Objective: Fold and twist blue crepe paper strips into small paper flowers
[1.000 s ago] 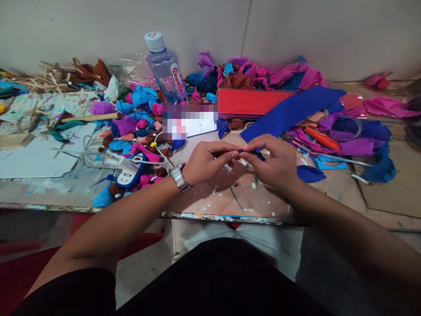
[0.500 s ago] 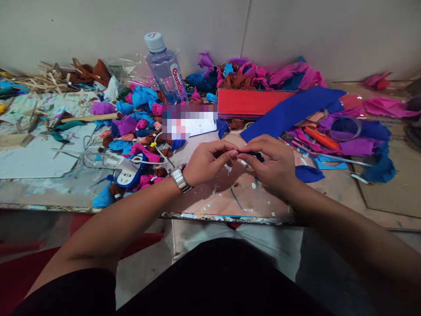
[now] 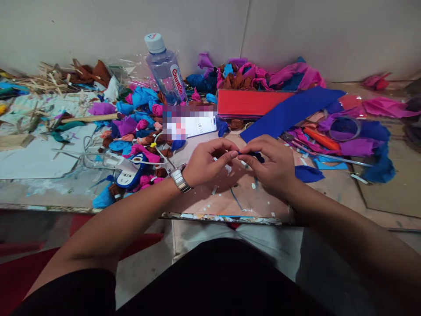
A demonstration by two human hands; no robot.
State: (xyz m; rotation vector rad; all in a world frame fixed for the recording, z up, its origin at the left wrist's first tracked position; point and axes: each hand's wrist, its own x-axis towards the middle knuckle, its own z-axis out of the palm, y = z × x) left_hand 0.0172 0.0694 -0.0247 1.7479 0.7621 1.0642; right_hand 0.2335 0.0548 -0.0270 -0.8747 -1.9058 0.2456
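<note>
Between my two hands is a small gathered piece of dark blue crepe paper (image 3: 257, 155), mostly hidden by the fingers. My left hand (image 3: 210, 161), with a metal watch at the wrist, pinches its left end between thumb and forefinger. Thumb and fingers of my right hand (image 3: 272, 160) close on the same piece from the other side, and the fingertips of both hands almost meet. A long blue crepe paper strip (image 3: 292, 112) lies just beyond my right hand. Beside that hand rests a small blue paper piece (image 3: 309, 174).
A water bottle (image 3: 166, 72) stands behind a lit phone (image 3: 202, 126). Many twisted paper bits and a power strip (image 3: 130, 175) lie left. A red box (image 3: 255, 103) sits behind. Right are a tape roll (image 3: 345, 128), an orange cutter (image 3: 320, 139) and cardboard (image 3: 391, 188).
Both hands stay in nearly the same place, still pinching the blue crepe paper. Only slight finger movement shows.
</note>
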